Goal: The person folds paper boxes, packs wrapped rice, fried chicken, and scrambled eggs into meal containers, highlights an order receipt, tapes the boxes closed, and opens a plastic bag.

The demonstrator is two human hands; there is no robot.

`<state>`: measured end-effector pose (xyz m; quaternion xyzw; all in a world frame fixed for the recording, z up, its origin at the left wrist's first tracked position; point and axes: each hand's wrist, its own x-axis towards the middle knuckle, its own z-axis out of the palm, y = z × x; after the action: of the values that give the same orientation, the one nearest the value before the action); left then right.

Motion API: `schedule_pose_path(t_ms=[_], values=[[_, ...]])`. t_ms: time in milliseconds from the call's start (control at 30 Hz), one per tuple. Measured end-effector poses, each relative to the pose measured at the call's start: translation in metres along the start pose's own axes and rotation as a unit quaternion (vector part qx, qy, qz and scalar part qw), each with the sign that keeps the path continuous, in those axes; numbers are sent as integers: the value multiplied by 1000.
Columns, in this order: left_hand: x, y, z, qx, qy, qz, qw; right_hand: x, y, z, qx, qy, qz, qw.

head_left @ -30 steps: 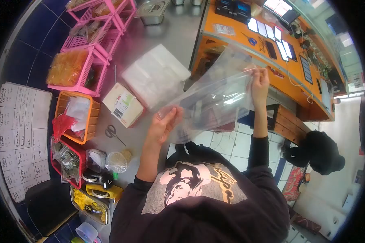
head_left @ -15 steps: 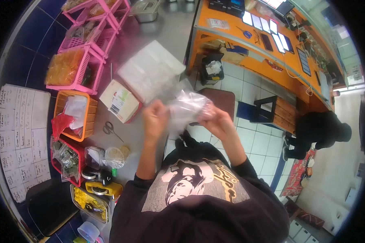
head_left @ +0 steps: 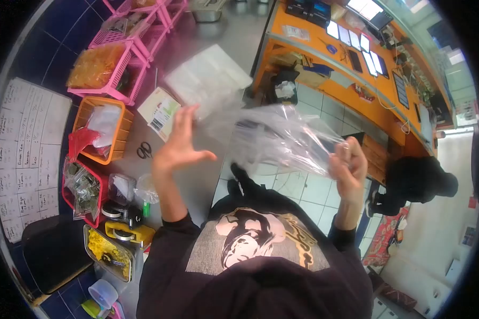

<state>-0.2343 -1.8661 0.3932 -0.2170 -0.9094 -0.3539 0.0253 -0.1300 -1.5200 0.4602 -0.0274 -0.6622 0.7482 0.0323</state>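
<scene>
A clear plastic bag (head_left: 292, 141) stretches across the middle of the view, crumpled and shiny. My right hand (head_left: 348, 165) pinches its right end. My left hand (head_left: 180, 141) is open, thumb and fingers spread, beside the bag's left part and holding nothing. Behind it lie a stack of white plastic sheets or bags (head_left: 210, 74) and a white box with a barcode label (head_left: 157, 114), both on the metal counter (head_left: 189, 186). Black scissors (head_left: 144, 150) rest on the counter left of my left hand.
Pink racks (head_left: 135, 69), an orange basket (head_left: 120, 135) and a red basket (head_left: 102, 196) line the left side. A yellow tape dispenser (head_left: 135, 233) and a tray of yellow food (head_left: 104, 250) sit lower left. Phones lie on the orange desk (head_left: 282, 26); a person in black (head_left: 420, 178) is at right.
My right hand has moved right with the bag, drawing it out wide. My left hand has moved left and opened. The person at right has shifted slightly.
</scene>
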Motion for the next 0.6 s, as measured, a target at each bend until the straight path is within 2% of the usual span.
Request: schedule_pose_path(t_ms=[67, 100, 133, 200, 233, 267, 300, 333, 367, 400, 500, 533, 567, 600], values=[[11, 43, 13, -177, -9, 100, 979, 1, 8, 19, -33, -92, -2, 995], [23, 78, 27, -157, -15, 183, 970, 0, 10, 30, -41, -148, 15, 988], [28, 96, 52, -171, -29, 243, 954, -4, 10, 40, -30, -154, 30, 987], [34, 103, 133, -111, -10, 228, 967, -7, 21, 24, -194, -104, 29, 975], [42, 95, 153, -68, -11, 206, 976, 5, 35, -10, -364, -100, -76, 923], [46, 89, 145, -60, -4, 197, 978, 9, 39, -33, -578, 50, -126, 805], [53, 88, 129, -47, 138, 237, 960, 11, 41, -59, -671, 165, -138, 709], [59, 92, 112, -34, 281, 274, 919, 6, 28, -75, -613, 238, -225, 719], [52, 106, 86, -30, 297, 269, 916, 6, 12, -85, -547, 302, -313, 716], [29, 125, 55, -34, 396, 335, 854, 9, 13, -90, -546, 294, -324, 714], [-1, 98, 111, -73, 386, 188, 900, -3, 94, -104, -582, 199, -207, 761], [6, 65, 148, -106, 339, 112, 928, -12, 142, -119, -520, 146, -131, 831], [-15, 34, 176, -55, 272, 65, 958, -21, 191, -135, -455, 107, -45, 883], [-40, 12, 187, -5, 202, 12, 979, -30, 235, -158, -302, 30, 91, 948]])
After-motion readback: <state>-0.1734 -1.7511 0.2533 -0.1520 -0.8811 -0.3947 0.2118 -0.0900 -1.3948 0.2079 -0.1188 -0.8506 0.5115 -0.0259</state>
